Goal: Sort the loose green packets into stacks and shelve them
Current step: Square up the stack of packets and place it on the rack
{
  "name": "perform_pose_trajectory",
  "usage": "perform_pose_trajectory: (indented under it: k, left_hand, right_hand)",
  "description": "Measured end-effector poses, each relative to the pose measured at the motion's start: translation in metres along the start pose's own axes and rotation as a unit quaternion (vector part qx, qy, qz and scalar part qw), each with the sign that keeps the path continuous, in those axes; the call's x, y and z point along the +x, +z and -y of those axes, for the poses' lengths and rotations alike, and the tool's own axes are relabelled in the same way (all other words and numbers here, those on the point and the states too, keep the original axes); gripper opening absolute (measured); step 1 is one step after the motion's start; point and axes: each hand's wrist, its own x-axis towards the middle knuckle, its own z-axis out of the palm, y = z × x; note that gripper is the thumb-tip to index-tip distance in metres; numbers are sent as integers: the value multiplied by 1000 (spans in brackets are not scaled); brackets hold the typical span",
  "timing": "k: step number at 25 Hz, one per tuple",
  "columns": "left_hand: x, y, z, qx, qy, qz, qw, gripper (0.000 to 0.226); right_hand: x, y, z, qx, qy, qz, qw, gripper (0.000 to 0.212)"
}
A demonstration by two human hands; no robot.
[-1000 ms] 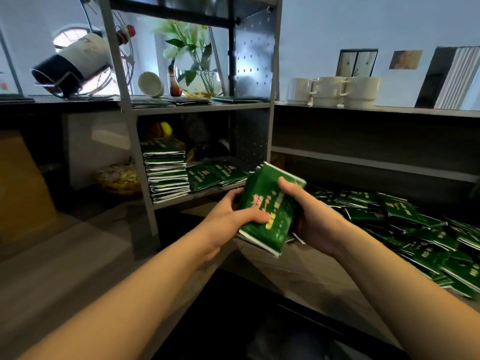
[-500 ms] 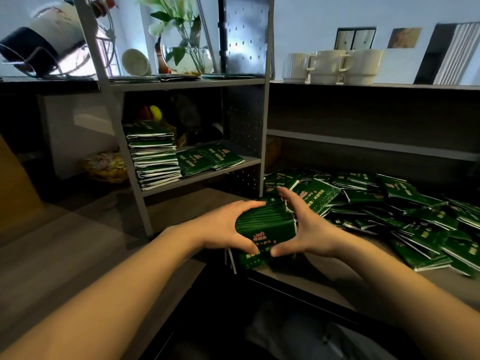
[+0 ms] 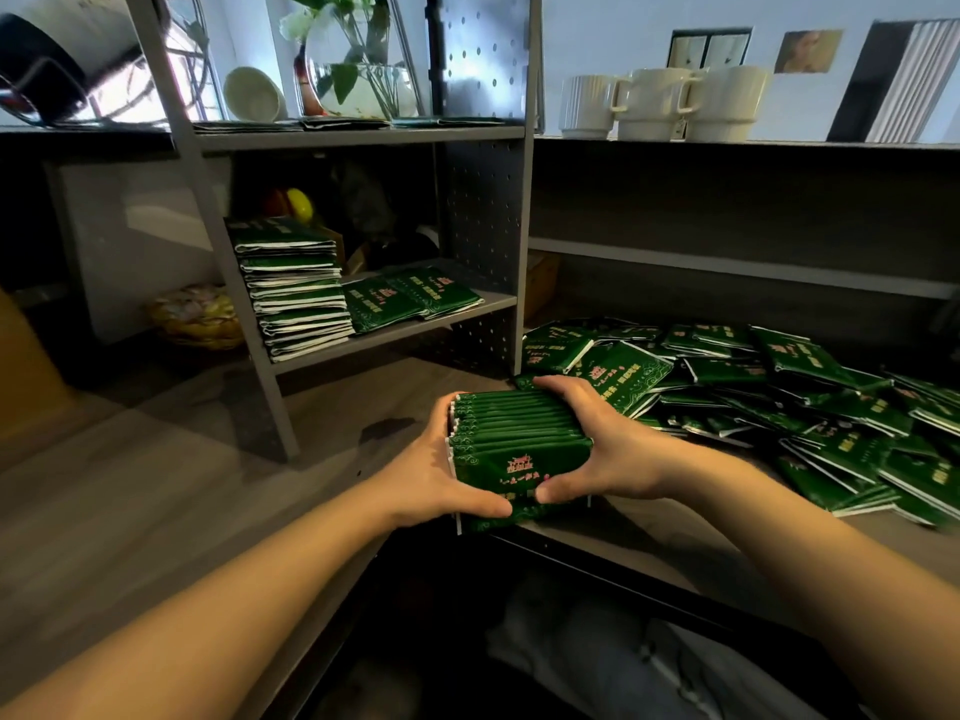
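A bundle of green packets stands on edge at the front of the wooden counter. My left hand grips its left side and my right hand grips its right side, thumbs meeting on the front face. A heap of loose green packets is spread over the counter to the right. On the grey metal rack's lower shelf a tall stack of packets stands at the left, with a low pile of packets beside it.
The rack's post rises left of the hands. White mugs line a high ledge at the right. A glass vase with a plant and a bowl sit on the rack's top shelf. A yellow bag lies behind the rack.
The bundle went from tilted up in the air down onto the counter, standing on edge. Both hands now squeeze its sides, and the view has tipped downward.
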Motion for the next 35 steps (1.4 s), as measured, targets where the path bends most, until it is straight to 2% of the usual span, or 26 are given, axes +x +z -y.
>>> perform_pose_trajectory:
  k: [5, 9, 12, 14, 16, 19, 21, 23, 26, 29, 32, 35]
  left_hand:
    - [3, 0, 3, -50, 0, -17, 999, 101]
    - [7, -3, -7, -29, 22, -63, 997, 98]
    - [11, -1, -22, -151, 28, -116, 981, 93]
    - [16, 9, -34, -234, 15, -178, 956, 90]
    - [23, 21, -45, -284, -6, -225, 932, 82]
    - [28, 31, -58, -338, -54, -201, 918, 82]
    - [24, 34, -62, -302, -71, -168, 936, 93]
    - [16, 37, -64, -236, -61, -172, 955, 91]
    - [12, 31, -74, -209, -32, -211, 954, 76]
    - [11, 17, -99, -211, -28, -273, 938, 67]
    - [12, 2, -116, -246, -46, -305, 919, 68]
    - [13, -13, -123, -287, -55, -321, 901, 55]
  right_hand:
    - [1, -18, 5, 53, 43, 44, 997, 92]
    - [11, -32, 14, 17, 63, 77, 995, 99]
    - [13, -30, 17, 77, 74, 90, 990, 106]
    - [11, -18, 19, 145, 78, 67, 984, 106]
    - [10, 0, 22, 206, 80, 12, 975, 107]
    - [15, 20, 28, 339, 81, -49, 936, 100]
    - [16, 23, 33, 448, 79, -57, 889, 77]
    - [14, 20, 41, 485, 71, -53, 870, 57]
    - [13, 14, 57, 496, 40, -39, 867, 49]
    - [24, 0, 80, 515, 15, -41, 856, 39]
    - [47, -20, 100, 509, 31, -29, 860, 39]
    - [72, -36, 113, 493, 62, 1, 868, 42]
